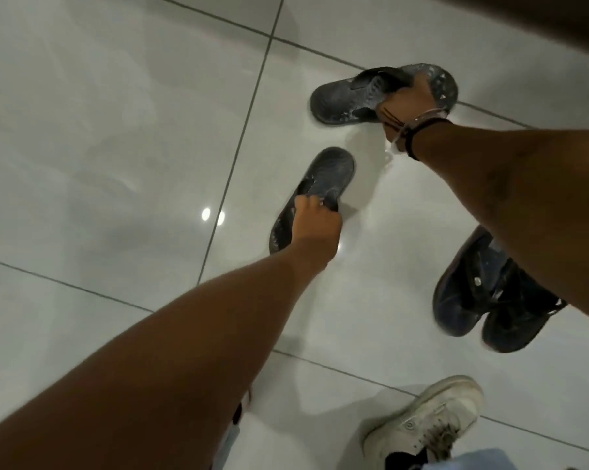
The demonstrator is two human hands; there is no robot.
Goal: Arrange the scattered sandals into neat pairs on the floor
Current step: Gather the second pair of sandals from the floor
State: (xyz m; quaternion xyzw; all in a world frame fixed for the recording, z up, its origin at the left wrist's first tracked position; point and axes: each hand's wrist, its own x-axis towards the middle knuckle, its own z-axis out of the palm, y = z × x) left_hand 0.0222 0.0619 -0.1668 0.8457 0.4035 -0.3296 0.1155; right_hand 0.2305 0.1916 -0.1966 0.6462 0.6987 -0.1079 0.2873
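The left grip [315, 220] pinches the strap of the near dark sandal [315, 188], which lies on the white tile floor [117, 130]. Farther off, the right grip [410, 105] is closed on the far dark sandal [381, 93], tilted beside a grout line. Two black shoes [489, 296] lie under the right forearm.

The floor tiles [117, 130] are glossy and smooth, mirroring ceiling lights, with thin dark grout lines. The near sandal [323, 174] and the far sandal [354, 93] look like matt dark rubber, scuffed and flecked with pale specks. The dark shoes [472, 300] appear dull and dusty. The white sneaker [432, 422] looks like worn, creased leather.
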